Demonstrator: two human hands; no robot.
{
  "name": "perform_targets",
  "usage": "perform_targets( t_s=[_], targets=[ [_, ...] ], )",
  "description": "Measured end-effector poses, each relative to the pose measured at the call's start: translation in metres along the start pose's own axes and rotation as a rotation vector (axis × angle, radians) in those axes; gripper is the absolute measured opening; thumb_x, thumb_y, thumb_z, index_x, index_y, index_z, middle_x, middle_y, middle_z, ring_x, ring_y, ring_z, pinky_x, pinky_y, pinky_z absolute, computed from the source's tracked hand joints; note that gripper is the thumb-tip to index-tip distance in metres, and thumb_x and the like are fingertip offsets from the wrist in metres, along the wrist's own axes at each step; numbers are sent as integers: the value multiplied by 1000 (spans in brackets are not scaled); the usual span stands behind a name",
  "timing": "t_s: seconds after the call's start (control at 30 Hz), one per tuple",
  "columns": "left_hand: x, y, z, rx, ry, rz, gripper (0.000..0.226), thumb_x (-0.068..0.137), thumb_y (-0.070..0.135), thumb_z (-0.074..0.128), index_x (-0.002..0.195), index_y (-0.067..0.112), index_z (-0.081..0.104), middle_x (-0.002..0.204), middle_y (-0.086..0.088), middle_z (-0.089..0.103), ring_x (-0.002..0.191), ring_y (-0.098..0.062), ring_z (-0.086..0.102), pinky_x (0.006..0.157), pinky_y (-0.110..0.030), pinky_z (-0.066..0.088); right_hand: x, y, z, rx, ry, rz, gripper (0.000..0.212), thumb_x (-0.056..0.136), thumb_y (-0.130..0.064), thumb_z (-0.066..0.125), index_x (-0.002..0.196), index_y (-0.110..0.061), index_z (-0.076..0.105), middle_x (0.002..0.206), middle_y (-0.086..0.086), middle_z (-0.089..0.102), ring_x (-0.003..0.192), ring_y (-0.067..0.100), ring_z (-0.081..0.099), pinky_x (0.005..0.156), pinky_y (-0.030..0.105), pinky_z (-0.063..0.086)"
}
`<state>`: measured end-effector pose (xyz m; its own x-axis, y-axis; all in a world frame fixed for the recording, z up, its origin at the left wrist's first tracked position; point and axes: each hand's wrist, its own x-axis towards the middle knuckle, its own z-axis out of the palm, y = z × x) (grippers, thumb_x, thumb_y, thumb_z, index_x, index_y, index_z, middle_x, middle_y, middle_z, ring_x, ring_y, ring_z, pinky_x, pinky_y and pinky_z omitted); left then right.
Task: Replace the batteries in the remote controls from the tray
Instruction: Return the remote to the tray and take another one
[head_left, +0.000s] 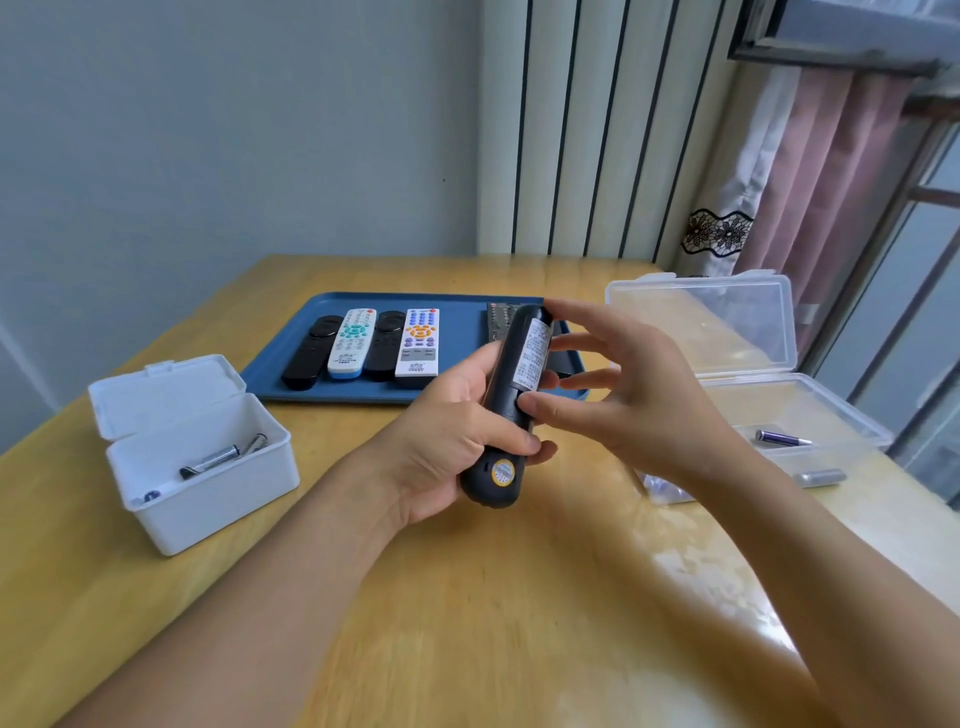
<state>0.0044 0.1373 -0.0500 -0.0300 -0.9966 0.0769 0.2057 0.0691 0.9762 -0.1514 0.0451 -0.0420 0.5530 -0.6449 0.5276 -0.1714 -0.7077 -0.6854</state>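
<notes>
While I've got it flipped back-side up, here's the layout:

Left hand (447, 441): my fingers are wrapped round the lower half of the black remote (511, 405), holding it up over the worktop (467, 597).
Right hand (623, 395): fingers spread and loose, thumb tip pressing the remote's back just below the white label, fingertips near its top end.
Tray (457, 384): blue, at the far side, with two black remotes and two white ones lined up side by side; first white one (352, 343) has teal buttons, second (418, 342) orange and purple. A grey one sits partly hidden behind the remote I'm holding.
White box (208, 467): on my left, lid open, batteries inside.
Clear box (753, 374): on my right, lid up, purple battery (782, 438) in it.
Loose silver battery (820, 477): on the worktop beside the clear box.
</notes>
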Motion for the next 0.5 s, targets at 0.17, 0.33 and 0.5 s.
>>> perform_targets(
  t_s=[0.17,0.33,0.5],
  targets=[
    [0,-2,-1,131,4,-46,77,79,-29,52,136,23,54,126,-17,61,92,-15,67,72,-29,55,0,-3,-6,-162,-13,-6,79,61,-43,89,132,-21,62,118,-12,68,99,4,68,73,34,61],
    [1,-6,3,217,37,-93,76,79,-28,54,132,25,54,130,-17,59,84,-12,63,67,-26,50,-4,-5,-6,-335,-44,-54,70,64,-45,83,126,-20,64,106,-10,73,84,6,70,71,32,58],
    [4,-8,3,211,42,-156,66,79,-25,50,126,20,57,102,-14,57,73,-22,53,60,-27,47,-4,-7,1,-441,-110,-106,56,69,-45,65,117,-16,65,86,-2,75,73,13,70,66,32,58]
  ],
)
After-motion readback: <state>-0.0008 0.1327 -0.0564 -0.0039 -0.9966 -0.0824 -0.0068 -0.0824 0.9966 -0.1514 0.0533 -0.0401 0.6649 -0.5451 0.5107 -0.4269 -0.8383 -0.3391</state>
